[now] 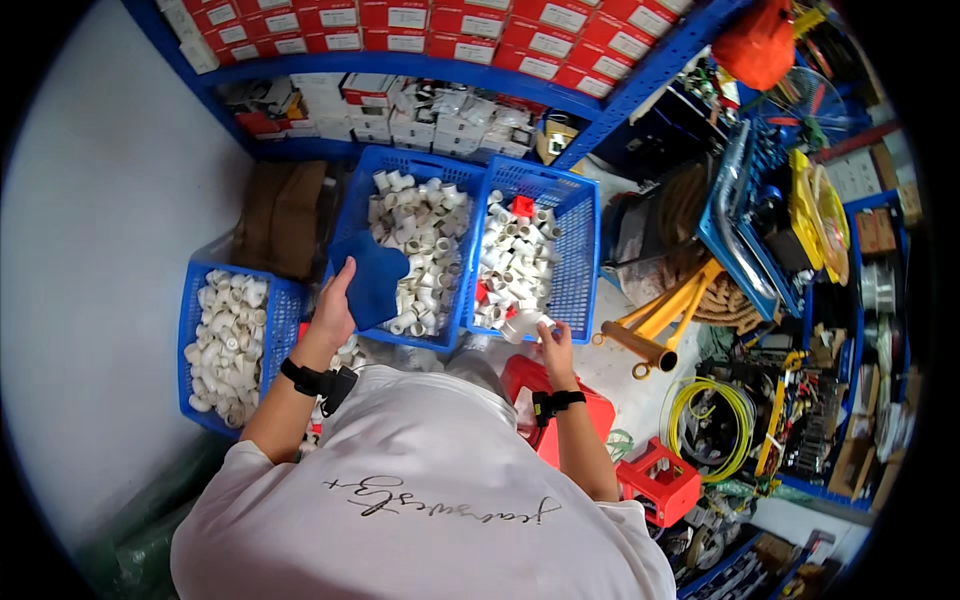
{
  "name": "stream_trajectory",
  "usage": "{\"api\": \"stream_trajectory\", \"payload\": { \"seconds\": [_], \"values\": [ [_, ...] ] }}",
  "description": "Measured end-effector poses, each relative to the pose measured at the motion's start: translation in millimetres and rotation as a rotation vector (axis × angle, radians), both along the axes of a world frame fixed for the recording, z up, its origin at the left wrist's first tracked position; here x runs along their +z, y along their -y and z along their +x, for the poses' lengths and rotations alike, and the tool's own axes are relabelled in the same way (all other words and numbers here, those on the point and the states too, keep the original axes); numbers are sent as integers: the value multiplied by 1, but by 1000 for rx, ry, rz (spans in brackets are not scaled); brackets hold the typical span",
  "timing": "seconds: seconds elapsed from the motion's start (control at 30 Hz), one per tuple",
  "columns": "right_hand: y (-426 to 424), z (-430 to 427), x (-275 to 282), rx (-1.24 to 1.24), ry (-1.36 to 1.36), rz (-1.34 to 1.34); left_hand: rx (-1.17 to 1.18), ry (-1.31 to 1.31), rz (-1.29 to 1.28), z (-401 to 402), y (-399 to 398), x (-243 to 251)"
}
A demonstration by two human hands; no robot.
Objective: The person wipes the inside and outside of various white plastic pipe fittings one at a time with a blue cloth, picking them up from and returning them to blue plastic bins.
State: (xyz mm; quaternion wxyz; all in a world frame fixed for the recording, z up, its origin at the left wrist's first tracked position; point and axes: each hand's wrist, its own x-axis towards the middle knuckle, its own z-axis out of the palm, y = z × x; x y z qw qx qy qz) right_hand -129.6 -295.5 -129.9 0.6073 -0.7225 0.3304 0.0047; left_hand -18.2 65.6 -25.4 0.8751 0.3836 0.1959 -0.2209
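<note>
My left hand (336, 300) grips a blue cloth (369, 279), which hangs over the near left part of a blue plastic crate (352, 196) filled with white plastic pipe fittings (429, 259). Between the fingers of my right hand (556, 346) is a white plastic pipe fitting (520, 327), over the near rim of a second blue crate (586, 255). That crate holds more white fittings (517, 259) and several red pieces, one a red fitting (523, 205). Both wrists wear black straps.
A third blue crate (184, 345) of white fittings stands at the left, near a brown cardboard box (279, 217). Blue shelving (405, 64) with red boxes rises behind. At the right lie a yellow metal stand (637, 345), a red plastic stool (660, 484) and coiled yellow hose (709, 429).
</note>
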Motion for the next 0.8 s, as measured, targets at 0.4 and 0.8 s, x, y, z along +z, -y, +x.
{"api": "stream_trajectory", "payload": {
  "seconds": [0.4,0.8],
  "values": [
    [17,68,-146,137,-589,366,161,-165,385,-22,-23,-47],
    [-56,160,-182,538,-400,151,-70,-320,1441,12,-155,-250]
  ]
}}
